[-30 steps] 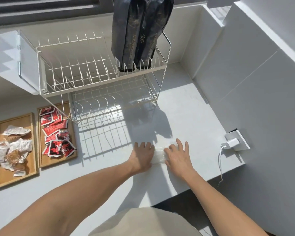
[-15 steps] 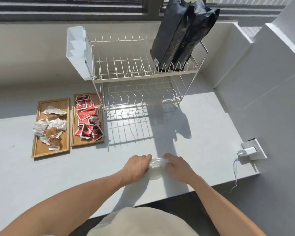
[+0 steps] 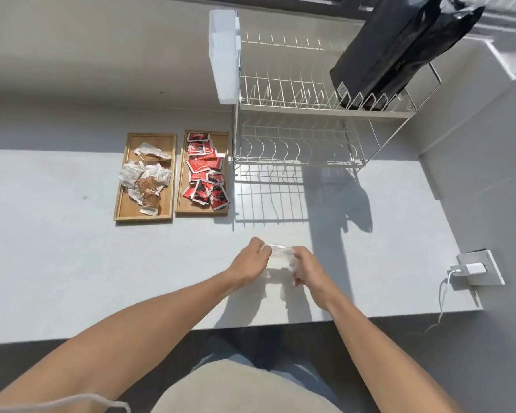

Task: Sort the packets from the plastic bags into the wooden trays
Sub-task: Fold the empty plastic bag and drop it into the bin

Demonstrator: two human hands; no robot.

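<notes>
A clear plastic bag is stretched and bunched between my two hands just above the white counter. My left hand grips its left end and my right hand grips its right end. I cannot tell whether anything is inside the bag. Two wooden trays lie side by side at the back left. The left tray holds several white and brown packets. The right tray holds several red and black packets.
A white two-tier wire dish rack stands behind my hands, with black foil bags on its top tier. A wall socket with a white charger and cable sits at the right. The counter's front edge runs just below my wrists.
My hands went from lying flat on the plastic bag to closing on it and lifting it off the counter. The view has shifted, so the trays sit nearer the middle.
</notes>
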